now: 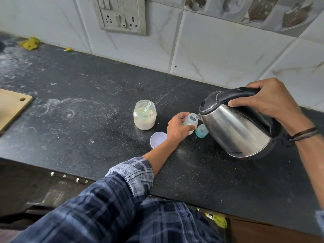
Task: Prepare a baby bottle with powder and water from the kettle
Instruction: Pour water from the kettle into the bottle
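Note:
A small clear baby bottle stands open on the black counter, and my left hand grips its body. My right hand holds the black handle of a steel kettle, tilted left with its spout right over the bottle's mouth. Pale powder shows at the bottle's bottom. An open plastic jar of powder with a green scoop inside stands to the left. The bottle's teal cap lies between bottle and kettle.
The jar's round white lid lies on the black counter by my left wrist. A wooden cutting board lies at the far left. A tiled wall with a socket panel rises behind. The counter's front edge runs below my left forearm.

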The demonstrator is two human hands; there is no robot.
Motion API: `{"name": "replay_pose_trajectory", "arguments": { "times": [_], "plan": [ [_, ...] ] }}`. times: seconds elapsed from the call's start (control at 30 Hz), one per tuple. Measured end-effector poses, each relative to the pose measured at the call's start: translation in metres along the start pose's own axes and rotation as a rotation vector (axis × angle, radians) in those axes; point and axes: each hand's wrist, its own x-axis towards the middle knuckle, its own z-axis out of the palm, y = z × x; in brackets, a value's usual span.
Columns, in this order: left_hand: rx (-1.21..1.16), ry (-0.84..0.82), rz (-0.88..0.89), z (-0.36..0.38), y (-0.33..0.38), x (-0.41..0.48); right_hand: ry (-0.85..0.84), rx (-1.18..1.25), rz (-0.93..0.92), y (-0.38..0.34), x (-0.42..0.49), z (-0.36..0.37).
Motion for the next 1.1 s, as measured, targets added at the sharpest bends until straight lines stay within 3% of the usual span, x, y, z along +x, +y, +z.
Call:
{"name": "replay_pose_trajectory", "arguments": {
  "times": [1.1],
  "plan": [
    [0.05,-0.015,-0.026,-0.003,0.008,-0.003,-0.002,-0.024,0.017,-0.009,0.0,-0.015]
  ]
}}
